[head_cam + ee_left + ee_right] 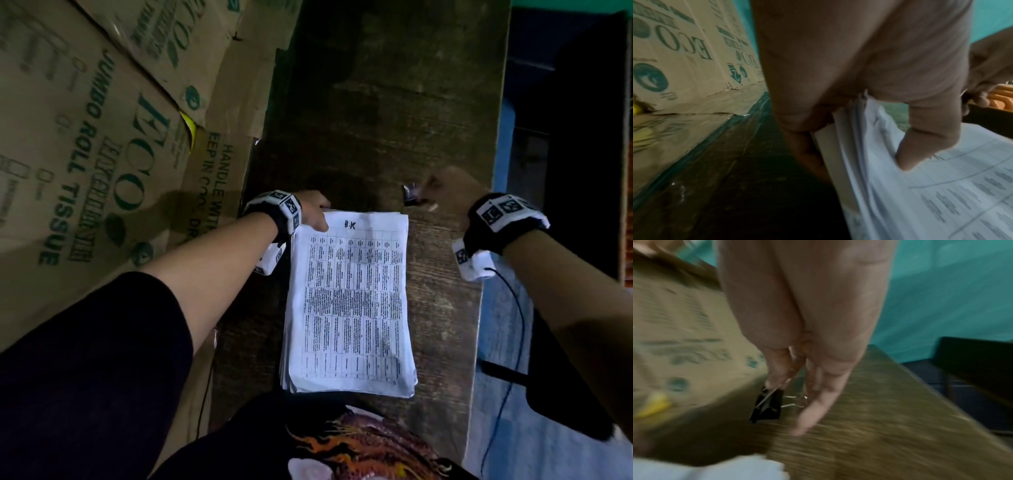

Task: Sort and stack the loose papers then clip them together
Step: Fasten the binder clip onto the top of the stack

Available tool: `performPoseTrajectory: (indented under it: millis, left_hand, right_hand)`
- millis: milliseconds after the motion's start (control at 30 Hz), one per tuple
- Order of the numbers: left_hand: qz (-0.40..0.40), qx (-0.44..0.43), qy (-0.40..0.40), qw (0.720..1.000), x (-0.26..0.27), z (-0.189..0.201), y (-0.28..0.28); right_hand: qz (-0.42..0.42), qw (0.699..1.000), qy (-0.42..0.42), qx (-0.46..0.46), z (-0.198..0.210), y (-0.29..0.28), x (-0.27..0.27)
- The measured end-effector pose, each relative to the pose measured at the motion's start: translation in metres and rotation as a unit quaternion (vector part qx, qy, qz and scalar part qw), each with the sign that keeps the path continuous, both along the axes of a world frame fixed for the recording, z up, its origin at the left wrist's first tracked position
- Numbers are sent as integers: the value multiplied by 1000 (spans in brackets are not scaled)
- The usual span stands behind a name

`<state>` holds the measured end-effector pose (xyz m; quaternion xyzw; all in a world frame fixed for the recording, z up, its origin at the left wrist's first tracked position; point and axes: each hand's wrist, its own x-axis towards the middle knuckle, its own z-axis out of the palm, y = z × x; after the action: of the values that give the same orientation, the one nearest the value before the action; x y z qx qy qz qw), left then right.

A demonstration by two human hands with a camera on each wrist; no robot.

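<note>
A stack of white printed papers (349, 301) lies on the dark wooden table (376, 120), its sheets roughly squared. My left hand (313, 214) grips the stack's far left corner, thumb (920, 146) on top of the papers (920, 194) and fingers underneath. My right hand (442, 192) hovers just beyond the stack's far right corner and pinches a black binder clip (411, 193) by its wire handles. In the right wrist view the binder clip (767, 405) hangs from my fingers (812, 410) above the table, with a corner of the papers (715, 469) below.
Large cardboard boxes (96, 144) printed with green lettering stand along the table's left side. The table's right edge (493, 205) drops to a blue floor, where a dark chair (565, 394) stands. A thin black cable (517, 325) trails from my right wrist.
</note>
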<state>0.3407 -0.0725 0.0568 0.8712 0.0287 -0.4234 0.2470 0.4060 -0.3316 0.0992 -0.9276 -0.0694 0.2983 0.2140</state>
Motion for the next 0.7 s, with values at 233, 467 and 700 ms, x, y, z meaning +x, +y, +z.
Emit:
performPoseTrajectory:
  millis: [233, 467, 700]
  left_hand:
    - [12, -39, -57, 998, -12, 16, 4]
    - [-1, -76, -79, 994, -24, 24, 8]
    - [-50, -40, -87, 994, -25, 31, 1]
  right_hand:
    - [194, 980, -15, -39, 11, 71, -14]
    - [341, 928, -70, -135, 19, 94, -24]
    - [438, 873, -94, -194, 38, 97, -30]
